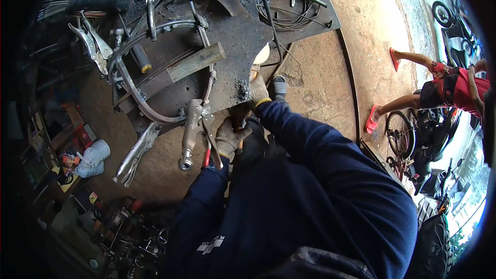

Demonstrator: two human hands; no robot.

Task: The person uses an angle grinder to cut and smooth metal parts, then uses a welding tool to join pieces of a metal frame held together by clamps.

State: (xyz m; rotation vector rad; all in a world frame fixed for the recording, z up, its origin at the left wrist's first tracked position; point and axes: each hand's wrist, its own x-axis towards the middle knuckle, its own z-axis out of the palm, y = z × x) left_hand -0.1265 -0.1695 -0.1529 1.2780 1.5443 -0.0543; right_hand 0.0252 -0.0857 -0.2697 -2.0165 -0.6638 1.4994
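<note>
- Your gloved left hand [227,137] is curled at a dark object [238,119] below the tabletop's [232,80] near edge; shadow hides its shape, so you cannot tell whether you grip it.
- Your gloved right hand [258,90] sits apart, farther right, near a pale disc [262,55]; its fingers' hold is unclear.
- Locking pliers [192,124] partly cover your curved metal frame [137,93], left on the tabletop.

No wording is legible. A white printed mark [211,244] stands on the navy-blue cloth jacket [289,201]; faint lettering blurs on the silver metal locking pliers [193,124].
</note>
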